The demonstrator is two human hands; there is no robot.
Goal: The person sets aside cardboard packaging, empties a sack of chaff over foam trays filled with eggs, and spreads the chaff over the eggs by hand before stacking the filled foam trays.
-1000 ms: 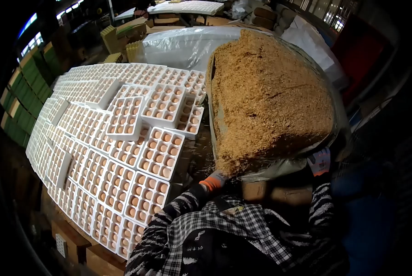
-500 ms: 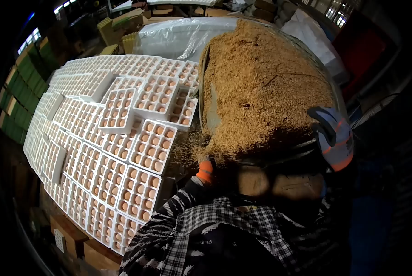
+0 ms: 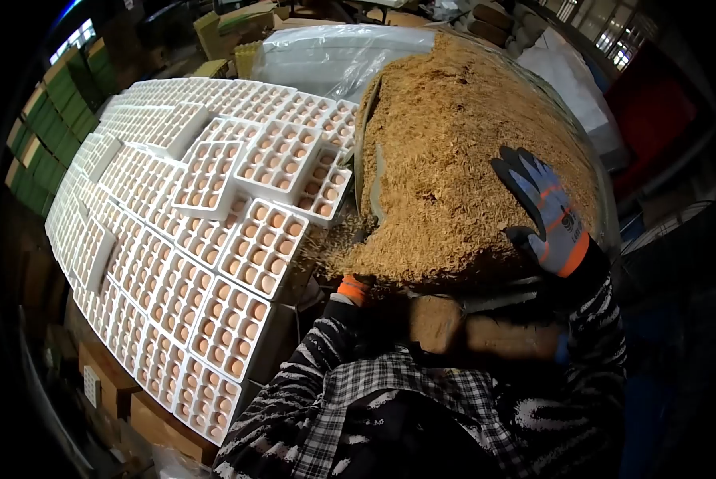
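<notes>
A large heap of tan rice husks or similar chaff (image 3: 477,144) lies in a wide, dark-rimmed container in front of me. My right hand (image 3: 545,211), in a grey and orange work glove with dark fingers, rests on or just above the heap's right side. Its fingers are stretched out, with the thumb apart. At the heap's lower left corner is my left hand (image 3: 354,287). Only its orange cuff shows clearly; loose husks and blur hide the fingers. Just left of it stand white foam trays (image 3: 230,327) with brown eggs (image 3: 266,238) in their cells.
Several egg trays sit stacked on top of others, one a raised tray (image 3: 278,156) near the heap. Clear plastic sheeting (image 3: 326,60) covers something behind. Green stacks (image 3: 66,104) stand at far left, cardboard boxes (image 3: 162,423) below the trays. A white sack (image 3: 569,88) lies beyond the heap.
My right hand has moved left from the container's right edge onto the heap, its fingers now straighter. My left hand stays at the lower left corner among scattering husks. The view has shifted slightly.
</notes>
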